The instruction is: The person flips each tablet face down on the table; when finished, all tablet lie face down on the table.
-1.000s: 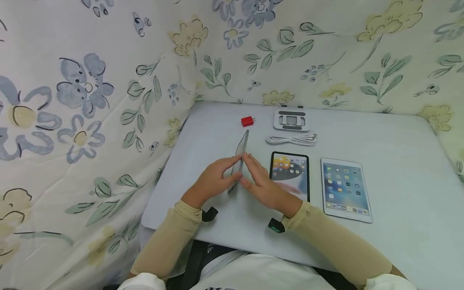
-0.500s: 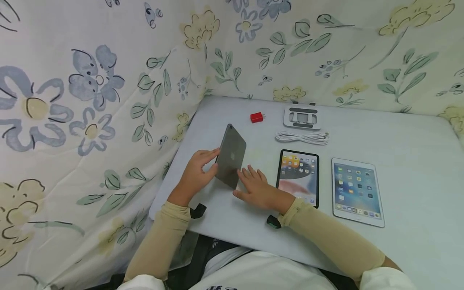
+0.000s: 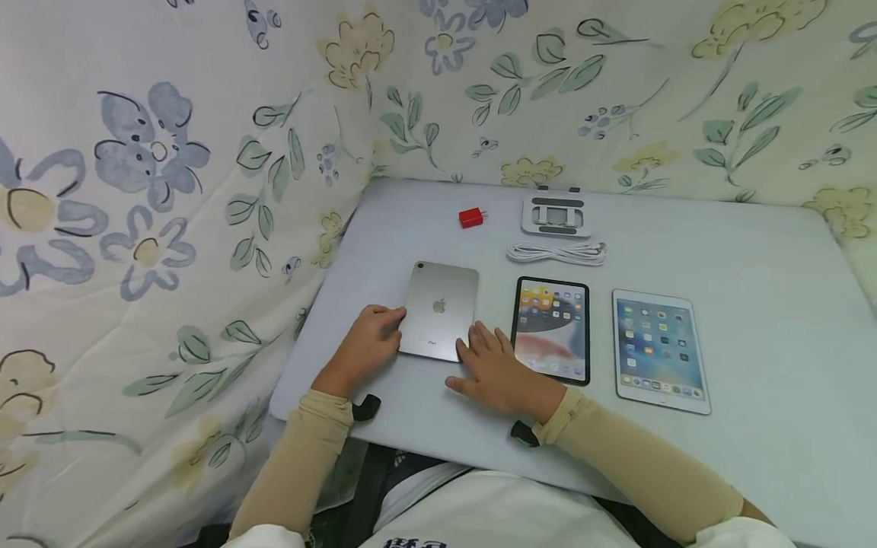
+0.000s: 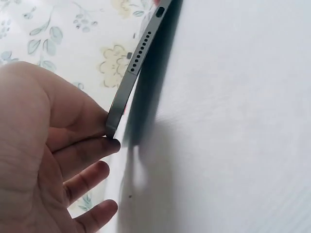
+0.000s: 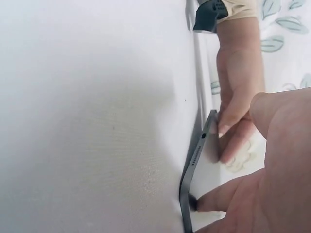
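A silver-grey tablet lies back side up, its logo and rear camera showing; its screen is hidden. My left hand pinches its left edge between thumb and fingers. That edge of the tablet is tipped up off the tabletop in the left wrist view, above a dark shadow. At the lower right corner, the spread fingers of my right hand rest on the tablet. In the right wrist view the far end of the tablet is raised in my left hand, while the end near my right fingers sits low.
Right of it lie a black-framed tablet and a white-framed tablet, both screen up. Behind them are a coiled white cable, a white folding stand and a red charger plug. A floral cloth hangs around the table.
The tablet has turned from standing on edge between both hands to nearly flat, back side up. The left hand has lowered with its edge; the right hand has moved down to its corner.
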Tool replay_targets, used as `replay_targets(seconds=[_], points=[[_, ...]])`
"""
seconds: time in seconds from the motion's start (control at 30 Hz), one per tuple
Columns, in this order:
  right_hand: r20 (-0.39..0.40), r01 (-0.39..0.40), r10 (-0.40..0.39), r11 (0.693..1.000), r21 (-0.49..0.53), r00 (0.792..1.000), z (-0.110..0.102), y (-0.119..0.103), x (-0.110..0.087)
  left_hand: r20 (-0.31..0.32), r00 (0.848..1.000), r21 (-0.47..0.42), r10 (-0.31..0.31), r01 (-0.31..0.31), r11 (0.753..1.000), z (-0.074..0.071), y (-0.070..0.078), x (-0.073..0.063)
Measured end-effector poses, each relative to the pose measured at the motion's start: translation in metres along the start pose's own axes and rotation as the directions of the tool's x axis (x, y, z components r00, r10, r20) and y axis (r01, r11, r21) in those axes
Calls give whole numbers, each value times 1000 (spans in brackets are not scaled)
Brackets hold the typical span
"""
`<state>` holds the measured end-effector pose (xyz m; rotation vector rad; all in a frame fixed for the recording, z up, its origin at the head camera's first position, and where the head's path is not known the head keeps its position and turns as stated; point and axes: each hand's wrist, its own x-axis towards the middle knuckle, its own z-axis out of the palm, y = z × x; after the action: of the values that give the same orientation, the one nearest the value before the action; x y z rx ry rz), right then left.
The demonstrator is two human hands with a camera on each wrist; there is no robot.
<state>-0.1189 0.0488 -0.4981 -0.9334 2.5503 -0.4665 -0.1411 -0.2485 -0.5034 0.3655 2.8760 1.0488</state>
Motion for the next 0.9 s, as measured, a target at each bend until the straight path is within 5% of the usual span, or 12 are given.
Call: replay_targets(seconds=[0.2,0.43,0.53,0.63,0.73,0.9], points=[[-5,6,-6,1000,8,1000,-4,-6,-6,-6,996,178,89,-87,980,8,-2,3],[-20,-3,2,999,-45,1000,-6,-4,-9,45,997,407,62,-75,910,11,7,6],[-70,-14,5,991,-129,998,-8,6,-16,92,993,457,70,-104,883,14,21,10],[-142,-64,35,977,-204,989,-12,22,-24,140,984,437,109,-161,885,20,41,14],[-196,-157,114,963,-218,974,-19,39,-34,186,968,390,170,-231,891,29,61,20],[-244,-303,258,939,-166,935,-23,69,-54,264,944,415,198,-296,860,49,89,32]])
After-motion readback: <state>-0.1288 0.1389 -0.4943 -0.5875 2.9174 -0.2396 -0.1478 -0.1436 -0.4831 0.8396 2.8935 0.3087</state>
